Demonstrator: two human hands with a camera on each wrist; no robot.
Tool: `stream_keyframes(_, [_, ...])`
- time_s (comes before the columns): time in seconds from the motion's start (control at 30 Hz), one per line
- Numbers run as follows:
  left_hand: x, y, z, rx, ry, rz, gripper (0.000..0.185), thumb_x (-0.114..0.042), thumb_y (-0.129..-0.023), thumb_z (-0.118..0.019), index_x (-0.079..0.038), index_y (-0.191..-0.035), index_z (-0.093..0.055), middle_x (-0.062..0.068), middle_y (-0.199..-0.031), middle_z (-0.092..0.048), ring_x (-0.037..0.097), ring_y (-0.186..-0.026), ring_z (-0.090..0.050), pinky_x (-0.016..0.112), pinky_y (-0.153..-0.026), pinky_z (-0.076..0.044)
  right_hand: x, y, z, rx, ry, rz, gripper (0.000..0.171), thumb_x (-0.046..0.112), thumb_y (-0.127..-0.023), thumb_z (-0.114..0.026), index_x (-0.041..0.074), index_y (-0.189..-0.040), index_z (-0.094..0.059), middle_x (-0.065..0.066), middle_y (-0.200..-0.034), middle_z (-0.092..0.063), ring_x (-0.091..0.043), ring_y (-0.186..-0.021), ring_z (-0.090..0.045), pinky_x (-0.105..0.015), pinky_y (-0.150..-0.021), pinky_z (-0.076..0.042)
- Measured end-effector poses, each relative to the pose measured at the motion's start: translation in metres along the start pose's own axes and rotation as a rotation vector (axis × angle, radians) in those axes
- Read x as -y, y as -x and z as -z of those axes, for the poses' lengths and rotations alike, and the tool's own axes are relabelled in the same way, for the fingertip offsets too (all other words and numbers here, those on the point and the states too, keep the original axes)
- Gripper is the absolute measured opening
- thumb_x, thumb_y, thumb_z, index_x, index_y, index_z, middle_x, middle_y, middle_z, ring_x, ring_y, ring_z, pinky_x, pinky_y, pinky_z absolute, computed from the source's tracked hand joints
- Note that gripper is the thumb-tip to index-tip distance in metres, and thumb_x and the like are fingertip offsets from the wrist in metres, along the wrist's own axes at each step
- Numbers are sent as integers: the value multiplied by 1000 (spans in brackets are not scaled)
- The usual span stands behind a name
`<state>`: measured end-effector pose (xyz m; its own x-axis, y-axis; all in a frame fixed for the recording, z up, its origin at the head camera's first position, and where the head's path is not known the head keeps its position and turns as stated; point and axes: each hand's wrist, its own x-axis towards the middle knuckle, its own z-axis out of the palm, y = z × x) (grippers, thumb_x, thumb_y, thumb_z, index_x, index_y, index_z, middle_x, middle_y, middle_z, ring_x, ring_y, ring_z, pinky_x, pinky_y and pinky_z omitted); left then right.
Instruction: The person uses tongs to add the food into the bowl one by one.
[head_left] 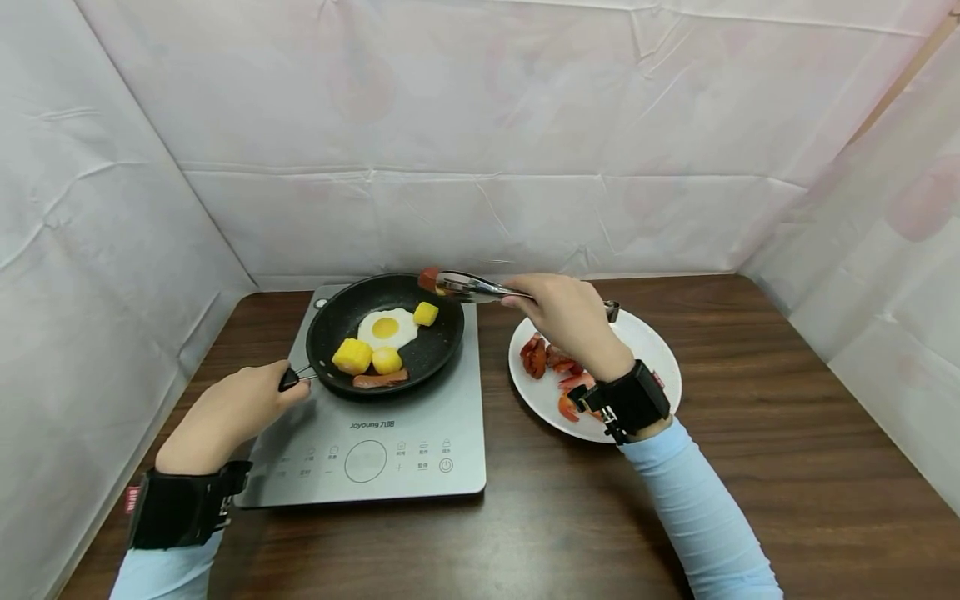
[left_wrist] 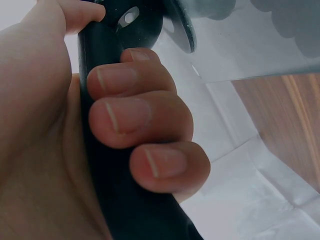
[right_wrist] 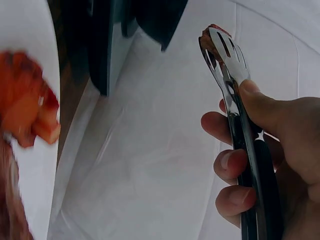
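My left hand [head_left: 238, 408] grips the black handle [left_wrist: 107, 165] of a frying pan [head_left: 431, 358], its fingers curled round it in the left wrist view. Inside the pan lie a fried egg [head_left: 405, 327], several yellow pieces [head_left: 352, 356] and a reddish-brown strip [head_left: 380, 380]. Over the pan's far right rim, metal tongs [head_left: 472, 287] clamp a reddish-brown piece of food [head_left: 429, 278]. My right hand [head_left: 566, 312] squeezes the tongs' dark handles [right_wrist: 250, 175], thumb on one side and fingers on the other.
The pan is on a silver induction cooker [head_left: 420, 425]. To its right, a white plate [head_left: 652, 346] holds red and brown food pieces [head_left: 534, 357], partly hidden under my right arm. White sheeting [head_left: 480, 142] stands behind and beside the wooden table [head_left: 750, 417].
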<state>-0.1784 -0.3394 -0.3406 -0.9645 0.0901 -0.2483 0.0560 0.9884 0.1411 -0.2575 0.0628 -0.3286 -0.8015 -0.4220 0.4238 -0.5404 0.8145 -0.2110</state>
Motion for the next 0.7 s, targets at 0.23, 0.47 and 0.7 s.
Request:
stream_keyframes(0.23, [-1, 0, -1, -2, -19, 16, 71, -43, -102, -46, 17, -140, -45, 31, -113, -68, 33, -87, -67, 56, -77, -53, 18, -13, -15, -17, 6, 50, 29, 39, -100, -62, 27, -123, -72, 6, -115, -77, -18, -91, -74, -38, -57, -50])
stream_keyframes(0.47, [0, 3, 0, 3, -6, 25, 69, -43, -101, -47, 16, -139, -47, 24, -101, -69, 28, -80, -63, 51, -71, -52, 40, -22, -26, -9, 31, 82, 30, 40, -101, -59, 25, -124, -72, 6, -113, -77, -19, -90, -74, -39, -61, -53])
stream_keyframes(0.7, [0, 5, -1, 13, 1, 26, 68, -42, -102, -46, 16, -138, -47, 16, -90, -66, 24, -75, -58, 43, -67, -49, 62, -26, -37, 9, 39, 82, 28, 39, -101, -59, 27, -123, -73, 7, -115, -77, -17, -91, -75, -37, -60, -52])
